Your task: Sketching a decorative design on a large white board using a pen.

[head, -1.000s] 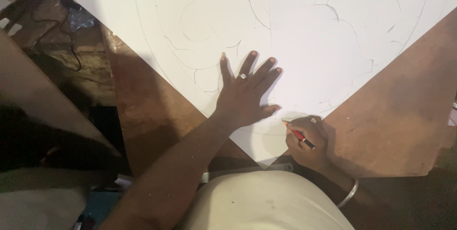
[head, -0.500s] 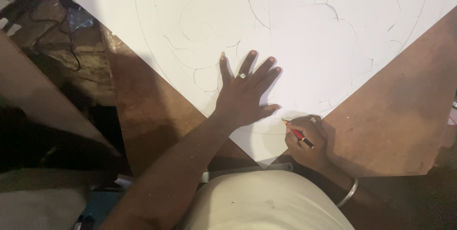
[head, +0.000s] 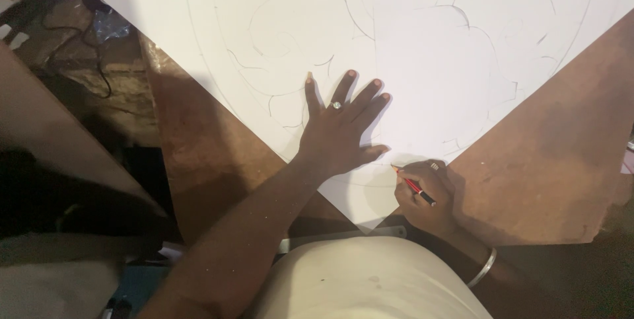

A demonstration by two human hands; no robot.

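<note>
We are looking down at a large white sheet of paper (head: 409, 48) that is lying on a brown tabletop (head: 548, 160), turned so that one corner is pointing toward us. That near corner is sitting just between our two hands, and faint curved pencil lines (head: 264, 48) are running across the sheet in arcs and scrolls.

The far edges of the sheet are running out of the top of the view, so we cannot see how far the drawing goes. The lines are thin and pale, and we cannot tell what figure they are forming. The left side of the view is falling into dark shadow, where only some tangled cables (head: 86, 55) on the floor are making themselves out.

Our left hand (head: 340, 131) is lying flat on the paper with the fingers spread wide apart, palm down, pressing on the sheet near its lower corner; a ring (head: 337, 105) is showing on one finger. Our right hand (head: 422, 193) is curling closed around a red pencil (head: 413, 185), the tip touching the paper close to the right edge of the corner, just beside the left thumb. A metal bangle (head: 485, 267) is circling the right wrist.
</note>
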